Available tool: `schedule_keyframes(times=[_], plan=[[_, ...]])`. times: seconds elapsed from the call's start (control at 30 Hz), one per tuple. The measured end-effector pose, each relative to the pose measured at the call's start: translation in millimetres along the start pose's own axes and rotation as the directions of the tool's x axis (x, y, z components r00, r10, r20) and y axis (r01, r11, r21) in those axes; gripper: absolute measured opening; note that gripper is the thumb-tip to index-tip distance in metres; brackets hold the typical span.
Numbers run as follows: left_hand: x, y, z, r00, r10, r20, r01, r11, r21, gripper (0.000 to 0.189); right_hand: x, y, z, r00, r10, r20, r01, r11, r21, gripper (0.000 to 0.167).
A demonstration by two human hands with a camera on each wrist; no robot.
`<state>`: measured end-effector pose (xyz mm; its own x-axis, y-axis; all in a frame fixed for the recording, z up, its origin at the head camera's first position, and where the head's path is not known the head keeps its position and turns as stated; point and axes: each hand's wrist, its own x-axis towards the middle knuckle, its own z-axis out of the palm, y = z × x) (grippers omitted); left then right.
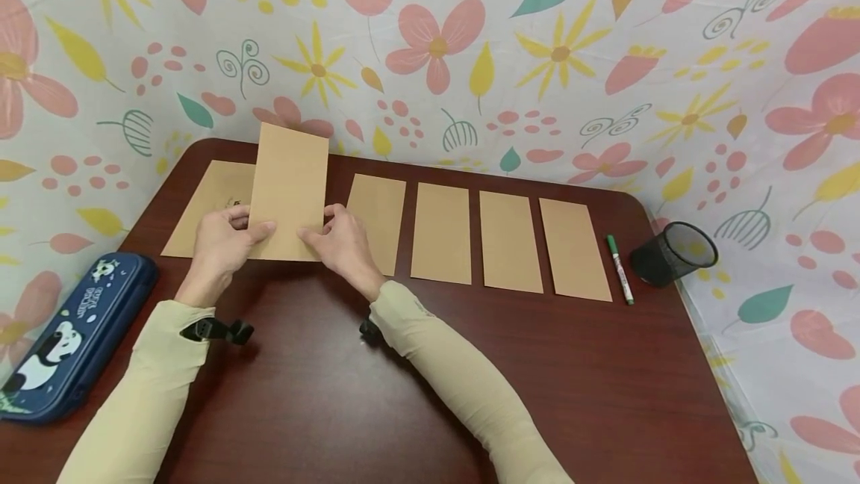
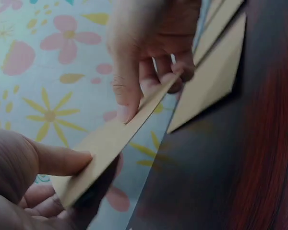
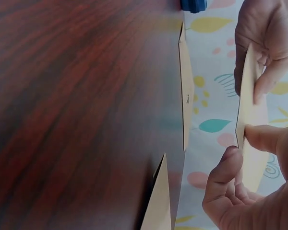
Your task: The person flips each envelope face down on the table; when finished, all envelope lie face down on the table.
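Note:
Both hands hold up a plain brown paper envelope (image 1: 290, 185) by its lower end, above the far left of the table. My left hand (image 1: 220, 249) pinches the left edge, thumb in front and fingers behind. On the opposite edge, my right hand (image 1: 346, 241) pinches in the same manner. The left wrist view shows both thumbs pressing the envelope (image 2: 113, 136) near its narrow edge. Behind it, partly covered, lies brown paper (image 1: 201, 204) with small dark writing. Another envelope (image 1: 378, 208) lies just right of and behind my right hand.
Three more brown envelopes (image 1: 441, 234) continue the row rightward on the dark wooden table (image 1: 349, 394). Past them lie a green-capped marker (image 1: 619, 269) and a black mesh pen holder (image 1: 661, 260). A blue panda pencil case (image 1: 77, 334) sits at the left edge. Floral cloth (image 1: 430, 43) hangs behind.

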<state>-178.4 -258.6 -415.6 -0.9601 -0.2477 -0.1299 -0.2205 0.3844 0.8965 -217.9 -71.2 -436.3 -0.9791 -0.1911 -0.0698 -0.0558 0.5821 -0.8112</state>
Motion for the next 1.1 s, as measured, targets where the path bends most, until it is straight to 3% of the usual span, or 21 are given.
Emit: schedule_keyframes(times=[0.07, 0.17, 0.27, 0.37, 0.4, 0.5, 0.63, 0.77, 0.9, 1.1], plan=[[2.6, -2.5, 0.2, 0.999, 0.052, -0.015, -0.050, 0.992, 0.120, 0.051, 9.1, 7, 8, 1.000, 0.001, -0.007, -0.001, 1.000, -0.017, 0.061], [7.5, -5.8, 2.3, 0.990, 0.133, -0.035, -0.116, 0.945, 0.305, 0.050, 19.1, 13, 16, 1.000, 0.018, -0.005, -0.019, 0.999, -0.051, 0.062], [14.5, -8.7, 5.2, 0.986, 0.166, -0.022, -0.143, 0.903, 0.405, 0.050, 24.2, 13, 17, 0.999, 0.032, 0.010, -0.031, 0.996, -0.082, 0.046], [22.4, -11.6, 6.8, 0.989, 0.145, 0.003, -0.132, 0.888, 0.440, 0.050, 22.6, 6, 13, 0.998, 0.045, 0.036, -0.041, 0.993, -0.110, 0.021], [24.9, -12.5, 7.1, 0.991, 0.133, 0.013, -0.125, 0.884, 0.450, 0.051, 18.8, -1, 7, 0.997, 0.048, 0.054, -0.042, 0.993, -0.111, 0.025], [31.0, -15.1, 8.9, 0.994, 0.106, 0.026, -0.105, 0.879, 0.465, 0.047, 43.7, 19, 27, 0.996, 0.042, 0.074, -0.027, 0.980, -0.197, 0.037], [42.4, -25.6, 12.4, 0.995, 0.094, 0.025, -0.095, 0.878, 0.469, 0.039, 77.1, 47, 53, 0.996, 0.027, 0.088, 0.000, 0.955, -0.296, 0.029], [60.4, -48.0, 14.8, 0.993, 0.120, 0.011, -0.111, 0.871, 0.479, 0.029, 79.6, 45, 55, 0.994, 0.037, 0.099, -0.004, 0.950, -0.313, 0.027], [74.0, -65.9, 17.2, 0.987, 0.162, -0.005, -0.137, 0.847, 0.513, 0.035, 80.8, 41, 59, 0.994, 0.049, 0.101, -0.011, 0.936, -0.351, 0.029], [79.8, -72.0, 18.6, 0.987, 0.163, -0.013, -0.129, 0.827, 0.548, 0.044, 82.3, 38, 63, 0.992, 0.070, 0.105, -0.019, 0.904, -0.428, 0.040]])
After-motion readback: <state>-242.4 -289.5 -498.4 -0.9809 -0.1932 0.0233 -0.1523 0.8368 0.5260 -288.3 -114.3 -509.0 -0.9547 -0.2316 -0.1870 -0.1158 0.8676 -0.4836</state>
